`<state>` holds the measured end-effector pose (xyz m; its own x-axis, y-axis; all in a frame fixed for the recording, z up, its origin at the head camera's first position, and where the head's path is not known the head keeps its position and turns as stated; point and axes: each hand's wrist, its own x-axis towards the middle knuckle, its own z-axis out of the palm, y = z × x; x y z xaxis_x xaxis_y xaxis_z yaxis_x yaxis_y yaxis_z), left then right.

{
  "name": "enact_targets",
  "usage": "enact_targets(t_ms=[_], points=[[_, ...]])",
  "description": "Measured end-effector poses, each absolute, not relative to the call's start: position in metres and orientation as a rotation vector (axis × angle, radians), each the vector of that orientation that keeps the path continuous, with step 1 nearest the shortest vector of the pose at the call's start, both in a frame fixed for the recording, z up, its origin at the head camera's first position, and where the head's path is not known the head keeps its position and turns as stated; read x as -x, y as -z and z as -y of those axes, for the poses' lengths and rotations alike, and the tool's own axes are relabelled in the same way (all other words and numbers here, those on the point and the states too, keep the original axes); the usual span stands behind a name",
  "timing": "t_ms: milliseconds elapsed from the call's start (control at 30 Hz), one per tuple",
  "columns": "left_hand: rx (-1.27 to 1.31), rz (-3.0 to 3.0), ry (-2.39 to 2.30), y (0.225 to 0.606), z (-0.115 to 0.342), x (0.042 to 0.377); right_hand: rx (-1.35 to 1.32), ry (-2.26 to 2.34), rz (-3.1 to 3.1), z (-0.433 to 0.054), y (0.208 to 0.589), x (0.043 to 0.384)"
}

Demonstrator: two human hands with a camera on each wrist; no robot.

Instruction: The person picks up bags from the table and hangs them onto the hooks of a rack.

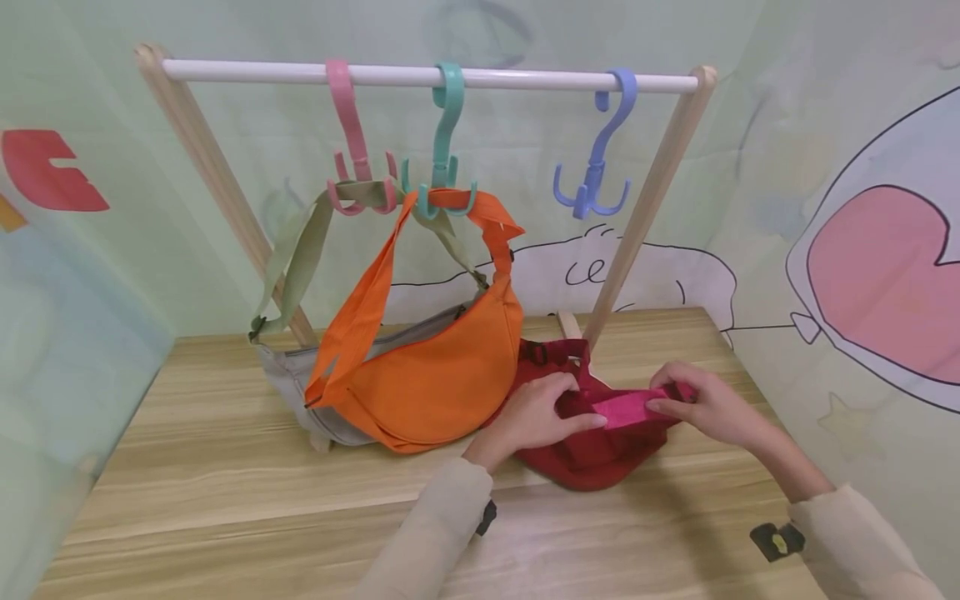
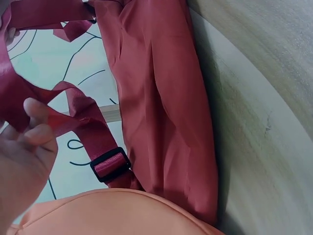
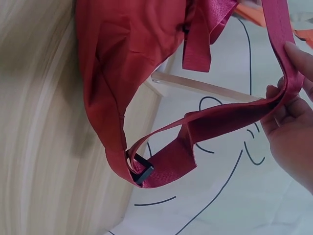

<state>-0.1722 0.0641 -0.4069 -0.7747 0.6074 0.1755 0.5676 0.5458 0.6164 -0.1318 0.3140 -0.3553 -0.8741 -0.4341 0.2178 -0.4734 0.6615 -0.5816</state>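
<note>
Both hands hold the pink-red strap of a dark red shoulder bag, with a stretch of strap spanning between them. My left hand pinches one end of that stretch, thumb on the near side. On the other end my right hand grips with thumb and curled fingers. The bag's body sits low by the tabletop, below the hands. A black slider buckle shows on the strap in the left wrist view, and a black strap ring in the right wrist view.
An orange bag hangs from a green hook, overlapping a grey bag on a pink hook. A blue hook hangs farther right on the white rail. The wooden frame leg stands behind the red bag.
</note>
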Motion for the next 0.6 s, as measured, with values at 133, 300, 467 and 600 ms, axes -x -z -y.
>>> enact_targets(t_ms=[133, 300, 467, 600], points=[[-1.075, -2.775, -1.085, 0.4063, -0.0638, 0.1727, -0.804, -0.995, 2.792, -0.3116, 0.3517, 0.1344], [-1.084, -2.779, -1.185, 0.4052, -0.0624, 0.1744, -0.821, -1.008, 2.802, -0.311, 0.3483, 0.1379], [-1.08, -2.751, -1.239, 0.4024, -0.0591, 0.1763, -0.833, -1.034, 2.808, -0.3111, 0.348, 0.1405], [-1.075, -2.736, -1.266, 0.4, -0.0566, 0.1776, -0.818, -1.07, 2.836, -0.3113, 0.3475, 0.1414]])
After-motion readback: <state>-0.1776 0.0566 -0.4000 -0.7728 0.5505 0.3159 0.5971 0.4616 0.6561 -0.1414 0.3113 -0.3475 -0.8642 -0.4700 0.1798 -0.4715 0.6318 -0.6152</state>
